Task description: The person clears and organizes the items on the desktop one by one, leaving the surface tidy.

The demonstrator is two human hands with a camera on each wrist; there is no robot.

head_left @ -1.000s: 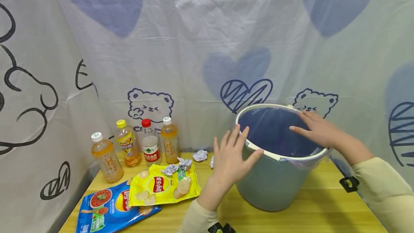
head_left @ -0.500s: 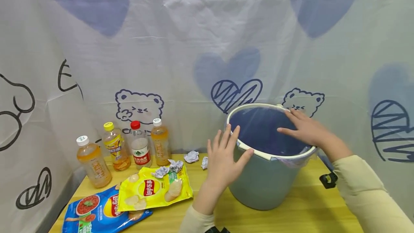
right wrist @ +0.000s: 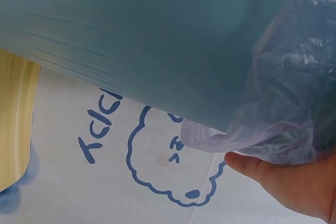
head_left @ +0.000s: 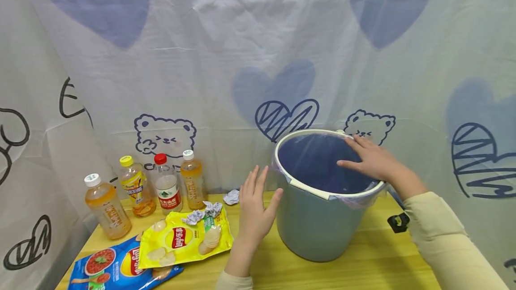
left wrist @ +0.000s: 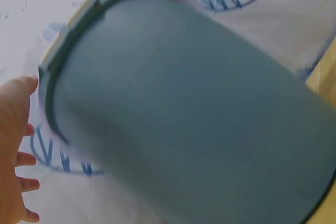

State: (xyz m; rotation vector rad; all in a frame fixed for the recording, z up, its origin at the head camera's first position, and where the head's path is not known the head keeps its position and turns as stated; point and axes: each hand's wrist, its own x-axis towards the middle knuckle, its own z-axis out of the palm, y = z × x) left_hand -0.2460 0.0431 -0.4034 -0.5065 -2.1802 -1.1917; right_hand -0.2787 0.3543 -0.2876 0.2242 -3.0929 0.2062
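Observation:
A grey-blue trash bin (head_left: pixel 318 223) with a white rim stands on the table, lined with a thin see-through bag (right wrist: pixel 294 87). My right hand (head_left: pixel 372 160) lies over the bin's right rim, fingers extended and thumb toward the opening. In the right wrist view, that hand's thumb is beside the bag's loose edge. To the left of the bin is my left hand (head_left: pixel 255 211), fingers straight and thumb spread, holding nothing. The left wrist view shows its thumb near the rim (left wrist: pixel 63 51); whether they touch I cannot tell.
Several drink bottles (head_left: pixel 168 187) stand at the back left of the wooden table (head_left: pixel 290 274). In front lie a yellow chip bag (head_left: pixel 187 238) and a blue chip bag (head_left: pixel 121 263). Crumpled paper (head_left: pixel 231 197) lies near them. A printed curtain (head_left: pixel 225 57) hangs behind.
The head view has turned right, so everything sits farther left. My left hand has drawn away from the bin's rim to the left and lower. My right hand stays at the rim.

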